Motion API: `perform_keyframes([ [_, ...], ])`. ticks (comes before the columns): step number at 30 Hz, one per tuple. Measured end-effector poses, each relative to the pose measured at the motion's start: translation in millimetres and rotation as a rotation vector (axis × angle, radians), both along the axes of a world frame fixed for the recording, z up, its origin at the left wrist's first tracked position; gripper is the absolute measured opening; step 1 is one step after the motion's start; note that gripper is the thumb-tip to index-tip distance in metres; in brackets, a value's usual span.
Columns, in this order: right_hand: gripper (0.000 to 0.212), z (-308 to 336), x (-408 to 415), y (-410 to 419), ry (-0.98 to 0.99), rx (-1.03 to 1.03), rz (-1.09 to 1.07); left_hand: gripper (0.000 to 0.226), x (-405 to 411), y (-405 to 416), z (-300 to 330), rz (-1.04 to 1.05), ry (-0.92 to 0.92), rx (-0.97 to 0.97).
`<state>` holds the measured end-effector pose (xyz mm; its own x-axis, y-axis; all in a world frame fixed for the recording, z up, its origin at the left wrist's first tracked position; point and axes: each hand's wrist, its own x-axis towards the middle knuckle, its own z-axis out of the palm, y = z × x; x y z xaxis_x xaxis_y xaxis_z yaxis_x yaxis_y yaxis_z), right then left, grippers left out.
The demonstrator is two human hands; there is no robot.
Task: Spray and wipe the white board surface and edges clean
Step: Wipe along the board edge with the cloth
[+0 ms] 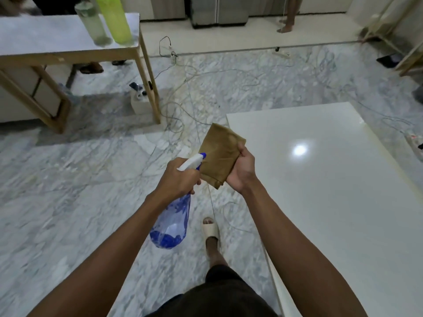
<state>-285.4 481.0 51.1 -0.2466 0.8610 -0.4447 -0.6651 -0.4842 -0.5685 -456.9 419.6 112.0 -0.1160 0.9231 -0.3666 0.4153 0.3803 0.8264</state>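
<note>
My left hand grips the neck of a clear blue spray bottle with a white and blue trigger head, its nozzle aimed at the cloth. In my right hand I hold a folded brown cloth upright, just in front of the nozzle. Both hands are over the marble floor, left of the white board. The glossy board lies flat at the right with a lamp's glare on it, and its left edge runs down beside my right forearm.
A wooden table with a green and a clear bottle stands at the back left. Loose cables trail across the marble floor beside a white jug. A power strip lies right of the board. Another person's legs stand far back.
</note>
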Motion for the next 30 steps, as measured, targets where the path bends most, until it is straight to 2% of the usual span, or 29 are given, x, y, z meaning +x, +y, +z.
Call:
perform_keyframes([
  [6, 0.058, -14.3, 6.9, 109.2, 0.019, -0.077, 0.015, 0.011, 6.8, 109.1, -7.4, 0.053, 0.002, -0.048],
  [11, 0.054, -37.1, 27.8, 173.6, -0.208, -0.165, 0.068, 0.01, 14.1, 180.1, -11.4, 0.006, 0.051, -0.023],
  [13, 0.054, -48.7, 39.4, 197.1, -0.37, -0.192, 0.085, 0.011, 13.4, 204.9, -19.3, 0.008, 0.035, -0.034],
  [15, 0.05, -56.8, 51.2, 223.0, -0.689, -0.171, 0.129, 0.016, 11.9, 224.2, -27.2, 0.007, 0.004, -0.055],
  [18, 0.049, -52.3, 65.1, 268.8, -1.199, 0.088, 0.169, 0.015, 8.5, 246.9, -38.6, 0.001, -0.021, -0.071],
  [21, 0.045, -63.0, 71.0, 316.5, -1.356, 0.551, 0.235, 0.011, 2.0, 263.3, -51.2, 0.018, -0.026, -0.071],
  [23, 0.04, -101.4, 74.5, 345.3, -1.466, 0.703, 0.3, 0.014, -2.9, 271.1, -64.2, 0.031, -0.041, -0.077],
  [25, 0.049, -150.6, 74.1, 358.0, -1.688, 0.73, 0.477, 0.014, -7.1, 276.6, -78.3, 0.04, -0.055, -0.093],
  [27, 0.065, -191.0, 68.2, 350.7, -1.92, 0.752, 0.803, 0.014, -11.7, 279.6, -92.2, 0.055, -0.067, -0.116],
  [28, 0.068, -208.2, 67.1, 343.5, -2.012, 0.765, 0.893, 0.014, -14.2, 279.9, -97.9, 0.061, -0.072, -0.123],
  [30, 0.067, -223.9, 65.8, 334.1, -2.101, 0.778, 0.886, 0.014, -19.8, 280.7, -108.4, 0.068, -0.076, -0.134],
])
